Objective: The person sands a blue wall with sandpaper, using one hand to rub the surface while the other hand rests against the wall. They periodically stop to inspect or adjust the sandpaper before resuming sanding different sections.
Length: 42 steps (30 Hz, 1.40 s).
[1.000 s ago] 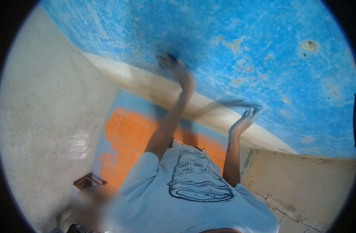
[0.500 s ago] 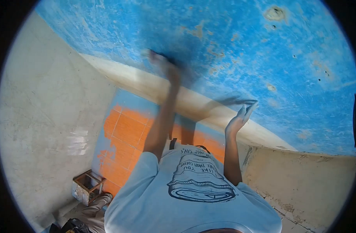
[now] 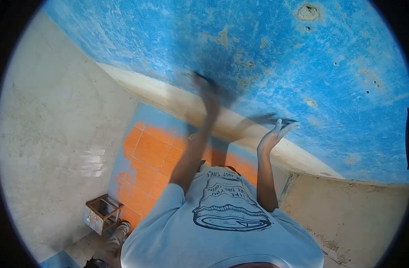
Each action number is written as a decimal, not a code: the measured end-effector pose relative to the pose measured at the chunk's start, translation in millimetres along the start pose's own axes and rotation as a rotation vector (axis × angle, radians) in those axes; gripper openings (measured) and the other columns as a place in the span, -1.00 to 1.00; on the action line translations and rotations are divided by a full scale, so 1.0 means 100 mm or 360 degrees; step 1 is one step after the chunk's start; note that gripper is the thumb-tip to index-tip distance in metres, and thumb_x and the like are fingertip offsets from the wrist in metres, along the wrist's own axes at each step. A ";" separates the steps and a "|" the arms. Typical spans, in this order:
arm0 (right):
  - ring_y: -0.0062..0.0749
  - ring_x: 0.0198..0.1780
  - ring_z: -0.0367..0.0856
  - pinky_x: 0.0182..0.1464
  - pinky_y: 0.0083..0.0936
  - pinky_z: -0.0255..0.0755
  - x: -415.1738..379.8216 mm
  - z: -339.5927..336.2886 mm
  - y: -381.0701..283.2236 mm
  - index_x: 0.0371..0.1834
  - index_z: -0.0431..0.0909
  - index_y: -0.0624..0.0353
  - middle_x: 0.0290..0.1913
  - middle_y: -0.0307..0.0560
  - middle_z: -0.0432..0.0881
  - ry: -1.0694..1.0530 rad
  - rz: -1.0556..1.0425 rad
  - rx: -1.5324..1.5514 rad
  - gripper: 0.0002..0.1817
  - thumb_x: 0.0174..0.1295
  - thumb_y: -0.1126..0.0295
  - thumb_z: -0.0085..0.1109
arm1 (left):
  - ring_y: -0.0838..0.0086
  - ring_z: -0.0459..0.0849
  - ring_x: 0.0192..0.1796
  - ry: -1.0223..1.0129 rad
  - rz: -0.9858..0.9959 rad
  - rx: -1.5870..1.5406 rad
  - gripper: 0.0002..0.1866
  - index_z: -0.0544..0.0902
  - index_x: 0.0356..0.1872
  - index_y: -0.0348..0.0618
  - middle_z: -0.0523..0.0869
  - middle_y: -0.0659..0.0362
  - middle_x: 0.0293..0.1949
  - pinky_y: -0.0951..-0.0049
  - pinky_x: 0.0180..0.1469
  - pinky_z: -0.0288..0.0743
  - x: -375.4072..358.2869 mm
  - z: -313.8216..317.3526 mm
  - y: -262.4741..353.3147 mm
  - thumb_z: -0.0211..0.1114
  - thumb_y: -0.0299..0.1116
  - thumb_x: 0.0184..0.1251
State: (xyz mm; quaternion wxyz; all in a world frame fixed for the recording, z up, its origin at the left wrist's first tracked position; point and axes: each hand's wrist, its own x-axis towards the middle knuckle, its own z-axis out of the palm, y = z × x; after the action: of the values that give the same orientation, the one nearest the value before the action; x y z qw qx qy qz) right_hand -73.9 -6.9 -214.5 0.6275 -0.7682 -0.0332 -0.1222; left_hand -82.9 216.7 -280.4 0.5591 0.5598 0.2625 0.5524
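My left hand (image 3: 203, 87) is smeared by motion against the scuffed blue wall (image 3: 276, 49). A dark patch lies along its fingers; whether that is a held thing or shadow I cannot tell. Farther right, my right hand (image 3: 272, 136) is open, its fingers stretched out and apart, with the fingertips at the lower part of the blue surface. Nothing shows in it. Patches of worn paint and a few pale filled spots (image 3: 310, 103) mark the wall above and beside it.
A cream band (image 3: 169, 96) runs along the blue wall's lower edge. Below lies an orange tiled floor (image 3: 144, 147) with a grey-blue border. A small worn wooden stool (image 3: 97, 222) stands at lower left, beside a person's foot (image 3: 123, 227). A pale wall (image 3: 57, 111) rises at left.
My left hand has moved right and slightly down along the wall. My right hand has barely shifted, its fingers a little more spread. The foot beside the stool has moved slightly.
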 end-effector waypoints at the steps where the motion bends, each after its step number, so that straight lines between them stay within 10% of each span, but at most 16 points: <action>1: -0.12 0.74 -0.61 0.68 -0.22 -0.58 0.00 0.01 0.01 0.71 -0.49 0.23 0.74 0.12 -0.58 0.0009 0.0010 0.0048 -0.16 0.65 0.15 -0.18 | 0.14 -0.09 0.70 0.0089 0.0129 -0.0096 -0.29 -0.10 0.64 -0.41 -0.08 -0.13 0.68 0.19 0.69 -0.23 0.32 -0.06 0.03 -0.18 -0.08 0.77; 5: -0.10 0.74 -0.63 0.68 -0.21 -0.60 -0.12 0.24 -0.13 0.71 -0.48 0.25 0.73 0.15 -0.58 0.0025 0.0075 0.0159 -0.15 0.66 0.11 -0.21 | 0.15 -0.03 0.67 0.0189 0.0246 0.0025 -0.27 -0.06 0.63 -0.40 -0.03 -0.12 0.66 0.17 0.66 -0.16 0.56 -0.06 0.08 -0.18 -0.02 0.76; 10: -0.07 0.74 -0.63 0.67 -0.20 -0.60 -0.24 0.76 -0.25 0.71 -0.45 0.27 0.73 0.20 -0.59 0.0115 -0.0012 0.0054 -0.12 0.64 0.02 -0.20 | 0.14 0.07 0.62 -0.0426 0.0342 0.0545 -0.25 0.02 0.60 -0.39 0.09 -0.13 0.61 0.14 0.63 -0.07 -0.67 -0.02 0.20 -0.20 0.07 0.75; 14: -0.07 0.75 -0.56 0.69 -0.17 -0.51 -0.17 0.73 -0.36 0.72 -0.45 0.23 0.75 0.13 -0.52 0.0202 0.0016 0.0104 -0.12 0.64 0.00 -0.22 | 0.14 0.15 0.59 0.0268 0.0000 -0.0226 -0.23 0.09 0.58 -0.39 0.18 -0.13 0.57 0.12 0.61 0.01 0.75 -0.36 -0.07 -0.21 0.14 0.73; 17: -0.06 0.75 -0.51 0.70 -0.17 -0.43 -0.24 0.77 -0.30 0.72 -0.44 0.19 0.75 0.06 -0.51 0.0252 0.0046 0.0155 -0.15 0.64 0.02 -0.24 | 0.03 0.21 0.58 0.0212 -0.0497 -0.0581 -0.32 0.14 0.57 -0.46 0.25 -0.24 0.54 0.12 0.62 0.02 1.27 -0.71 0.07 -0.09 -0.06 0.72; 23: -0.05 0.75 -0.52 0.70 -0.18 -0.46 -0.46 1.20 -0.46 0.72 -0.45 0.21 0.73 0.19 -0.56 0.0220 0.0058 0.0126 -0.14 0.64 0.03 -0.22 | -0.06 0.20 0.59 -0.0797 0.0630 0.0947 -0.46 0.30 0.45 -0.50 0.29 -0.40 0.47 0.09 0.60 0.05 -0.44 -0.45 0.39 0.04 -0.35 0.59; 29: -0.08 0.75 -0.40 0.70 -0.13 -0.36 -0.43 1.05 -0.55 0.73 -0.43 0.14 0.75 0.12 -0.46 0.0210 0.0133 0.0438 -0.15 0.64 0.06 -0.18 | -0.18 0.10 0.62 -0.0088 -0.0128 0.0106 -0.33 0.05 0.56 -0.60 0.12 -0.40 0.57 0.04 0.65 -0.06 0.98 -0.80 -0.55 -0.02 -0.33 0.63; 31: -0.07 0.75 -0.31 0.69 -0.08 -0.30 -0.46 1.08 -0.41 0.74 -0.45 0.10 0.76 0.08 -0.42 0.0208 0.0098 0.0494 -0.15 0.64 0.08 -0.16 | -0.12 0.07 0.64 0.0235 0.0022 0.0218 -0.37 0.05 0.57 -0.55 0.10 -0.36 0.59 0.10 0.66 -0.08 1.09 -0.74 -0.41 -0.07 -0.36 0.66; 33: -0.05 0.75 -0.28 0.69 -0.06 -0.31 -0.51 1.14 -0.42 0.74 -0.46 0.09 0.75 0.09 -0.43 0.0159 0.0080 0.0517 -0.14 0.64 0.08 -0.15 | -0.03 0.07 0.66 0.0207 0.0834 0.1489 -0.39 0.06 0.59 -0.49 0.11 -0.30 0.60 0.19 0.66 -0.07 0.63 -0.46 -1.03 -0.11 -0.33 0.70; 35: -0.01 0.74 -0.32 0.70 -0.08 -0.31 -0.48 1.18 -0.42 0.73 -0.49 0.10 0.75 0.11 -0.45 0.0160 0.0077 0.0453 -0.13 0.64 0.03 -0.18 | -0.04 0.04 0.67 -0.0018 -0.0032 -0.0104 -0.38 0.06 0.60 -0.46 0.11 -0.27 0.61 0.15 0.66 -0.09 0.08 -0.15 0.09 -0.09 -0.32 0.69; 38: 0.00 0.75 -0.36 0.70 -0.11 -0.32 -0.39 1.21 -0.49 0.72 -0.50 0.14 0.75 0.12 -0.49 0.0162 0.0095 0.0446 -0.12 0.64 0.00 -0.21 | -0.08 0.06 0.65 -0.0554 0.0496 0.0647 -0.37 0.08 0.59 -0.49 0.13 -0.26 0.61 0.07 0.66 -0.10 -0.09 -0.44 0.05 -0.06 -0.30 0.68; 40: 0.01 0.74 -0.27 0.69 -0.03 -0.31 -0.42 1.20 -0.65 0.74 -0.46 0.07 0.75 0.09 -0.44 0.0203 0.0150 0.0587 -0.14 0.63 0.08 -0.16 | -0.13 0.08 0.64 -0.0279 -0.0209 0.0028 -0.36 0.08 0.56 -0.54 0.14 -0.31 0.60 0.01 0.65 -0.11 0.36 -0.61 -0.46 -0.05 -0.29 0.68; 42: 0.00 0.74 -0.29 0.69 -0.04 -0.34 -0.46 1.19 -0.62 0.74 -0.45 0.07 0.75 0.10 -0.45 0.0169 0.0103 0.0553 -0.15 0.63 0.08 -0.16 | -0.16 0.08 0.63 -0.0264 -0.0074 0.0686 -0.35 0.11 0.56 -0.53 0.14 -0.34 0.59 0.01 0.65 -0.10 0.84 -0.84 -0.50 -0.01 -0.26 0.66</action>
State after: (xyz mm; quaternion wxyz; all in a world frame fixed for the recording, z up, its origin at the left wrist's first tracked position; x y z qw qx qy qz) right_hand -113.7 126.7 -187.8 0.7553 -0.6413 0.0041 -0.1348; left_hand -121.6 333.4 -318.9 0.4589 0.7036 0.3404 0.4225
